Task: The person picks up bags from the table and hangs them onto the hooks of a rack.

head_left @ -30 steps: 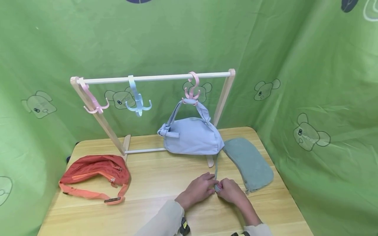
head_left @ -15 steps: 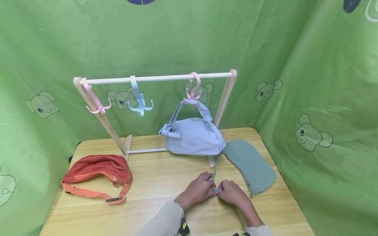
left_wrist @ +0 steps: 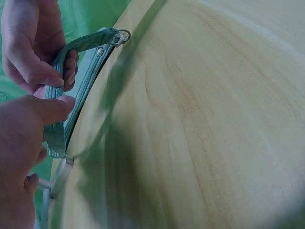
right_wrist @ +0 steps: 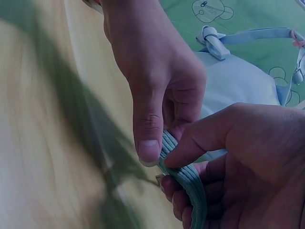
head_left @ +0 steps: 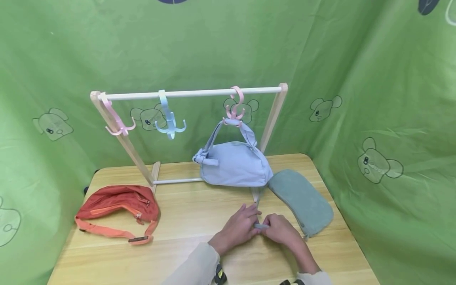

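A flat grey-green bag (head_left: 303, 202) lies at the right of the table, its ribbed strap (left_wrist: 56, 130) running to both hands. My left hand (head_left: 238, 227) pinches the strap between thumb and fingers. Close beside it, my right hand (head_left: 282, 229) pinches the same strap, with its thumb on top in the right wrist view. A short piece of strap shows between the two thumbs. One strap end meets the bag at a small metal ring (left_wrist: 125, 36) in the left wrist view.
A rack (head_left: 199, 94) stands behind, carrying a pink hook (head_left: 119, 124), a blue hook (head_left: 170, 123) and another pink hook (head_left: 235, 109) with a light blue bag (head_left: 235, 164) hanging from it. A red waist bag (head_left: 119, 202) lies at the left of the wooden table (head_left: 185, 213).
The strap piece between the hands has turned from a slant to nearly level and shows more. The grey-green bag's near end has shifted slightly. Both hands keep their hold on the strap.
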